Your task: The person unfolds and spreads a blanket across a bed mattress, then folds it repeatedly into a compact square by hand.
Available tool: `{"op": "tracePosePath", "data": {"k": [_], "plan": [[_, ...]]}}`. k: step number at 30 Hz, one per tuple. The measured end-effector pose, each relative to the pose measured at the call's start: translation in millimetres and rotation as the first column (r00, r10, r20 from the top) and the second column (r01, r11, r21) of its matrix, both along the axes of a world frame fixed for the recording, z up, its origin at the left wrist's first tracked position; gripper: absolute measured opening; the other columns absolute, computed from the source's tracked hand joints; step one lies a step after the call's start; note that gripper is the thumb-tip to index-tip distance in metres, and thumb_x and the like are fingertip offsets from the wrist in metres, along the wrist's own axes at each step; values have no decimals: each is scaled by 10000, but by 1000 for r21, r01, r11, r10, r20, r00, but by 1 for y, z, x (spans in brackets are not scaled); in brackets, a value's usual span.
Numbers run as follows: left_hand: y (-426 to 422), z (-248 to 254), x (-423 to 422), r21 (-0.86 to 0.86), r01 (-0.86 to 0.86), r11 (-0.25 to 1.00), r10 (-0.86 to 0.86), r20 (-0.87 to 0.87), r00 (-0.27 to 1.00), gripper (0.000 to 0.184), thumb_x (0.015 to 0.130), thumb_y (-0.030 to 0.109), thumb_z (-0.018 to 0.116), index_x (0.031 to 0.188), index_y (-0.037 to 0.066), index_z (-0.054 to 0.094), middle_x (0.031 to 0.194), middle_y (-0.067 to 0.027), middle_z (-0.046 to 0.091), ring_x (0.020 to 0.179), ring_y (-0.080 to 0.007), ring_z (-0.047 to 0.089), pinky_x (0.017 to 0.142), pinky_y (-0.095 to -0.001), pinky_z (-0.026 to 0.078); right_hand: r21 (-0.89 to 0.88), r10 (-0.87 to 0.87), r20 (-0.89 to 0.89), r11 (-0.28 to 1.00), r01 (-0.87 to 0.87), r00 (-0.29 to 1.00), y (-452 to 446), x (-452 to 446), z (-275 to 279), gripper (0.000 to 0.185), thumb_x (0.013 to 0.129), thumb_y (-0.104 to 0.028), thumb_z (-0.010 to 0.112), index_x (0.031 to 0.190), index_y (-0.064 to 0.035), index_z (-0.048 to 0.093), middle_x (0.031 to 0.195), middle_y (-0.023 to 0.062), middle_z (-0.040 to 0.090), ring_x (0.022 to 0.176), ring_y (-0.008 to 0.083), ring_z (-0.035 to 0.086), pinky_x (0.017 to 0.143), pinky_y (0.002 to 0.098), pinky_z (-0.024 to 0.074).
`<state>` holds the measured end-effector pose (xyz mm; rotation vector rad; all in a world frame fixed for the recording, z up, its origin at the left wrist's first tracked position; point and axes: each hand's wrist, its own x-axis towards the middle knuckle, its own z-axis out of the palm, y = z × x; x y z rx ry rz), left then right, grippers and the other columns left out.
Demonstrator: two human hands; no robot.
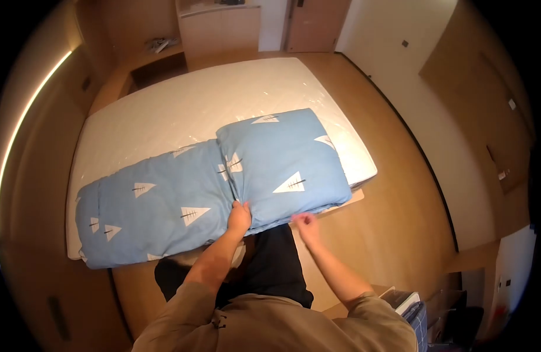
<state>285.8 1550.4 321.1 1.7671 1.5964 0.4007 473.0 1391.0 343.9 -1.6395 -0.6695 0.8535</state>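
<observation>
A blue quilt [159, 205] printed with white tree shapes lies along the near side of the bed. Its right part is folded over into a thicker block [282, 152]. My left hand [239, 217] is closed on the quilt where the edge of that fold meets the near side. Close to the block's near lower edge is my right hand [306, 226], fingers curled and smeared by motion. Whether it grips the cloth cannot be made out.
Under the quilt is a pale mattress [165, 117] with a shiny plastic-like cover. Wooden floor [411, 205] runs along its right side to the wall. A cabinet [220, 32] and a door [317, 26] stand beyond. Blue checked cloth [419, 320] is at lower right.
</observation>
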Motion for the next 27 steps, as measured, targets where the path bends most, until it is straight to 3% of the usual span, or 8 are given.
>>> {"op": "tracePosePath", "data": {"k": [5,7,9,13,17,20,24,27], "plan": [[-2,33,6,133,29,991,-8,-153,988,387,864,175,519,1163,-48,414,1315,-300,434,1199,-434,454,962,-491,404,181,-168,816,983,32,553,19,89,50,529,721,-362,779,1075,-15,595,1113,217,581,1045,351,544,900,436,435],[-1,25,11,602,200,773,-84,-215,973,539,802,183,578,1261,-43,405,1379,-274,378,1306,-436,324,1083,-483,277,84,-105,956,993,85,275,26,118,58,654,704,-412,776,1183,-22,561,1291,258,476,1172,408,463,991,463,383],[-9,52,19,559,475,680,-396,-266,879,660,782,251,627,1332,-16,379,1423,-263,330,1347,-441,250,1110,-517,203,-65,40,881,997,36,472,30,145,44,800,669,-437,792,1285,-23,495,1375,271,405,1247,423,406,1040,467,350],[-30,92,30,362,715,598,-541,-476,693,884,726,366,715,1433,39,297,1505,-246,202,1400,-455,131,1115,-594,112,-192,242,905,966,-173,349,1,176,45,1084,550,-435,861,1401,-19,335,1415,262,363,1299,413,369,1073,452,329],[-21,73,41,148,758,636,-536,-622,571,1024,673,337,773,1474,53,202,1533,-251,103,1405,-482,69,1090,-652,77,-186,56,869,957,221,492,-15,199,5,1174,525,-341,885,1439,-16,223,1398,268,376,1297,404,378,1059,445,358],[-26,64,51,155,737,658,-487,-659,573,987,689,253,755,1476,51,195,1525,-267,104,1393,-512,61,1079,-669,91,-94,-180,716,933,348,675,-2,196,-21,1117,528,-297,886,1377,76,264,1339,280,441,1247,389,448,1023,420,398],[-25,57,56,149,723,674,-509,-617,601,939,709,166,714,1478,48,188,1522,-274,100,1384,-531,59,1065,-682,124,72,-369,484,920,384,793,23,193,-54,1071,524,-275,859,1400,-17,299,1360,258,415,1240,392,451,1008,420,406],[-22,47,54,164,718,676,-506,-604,615,854,765,126,654,1476,39,190,1522,-276,93,1380,-539,60,1062,-682,141,-144,-227,622,908,394,749,23,206,-52,573,728,-248,675,1240,-97,467,1201,193,564,1116,366,545,906,422,461]]}}
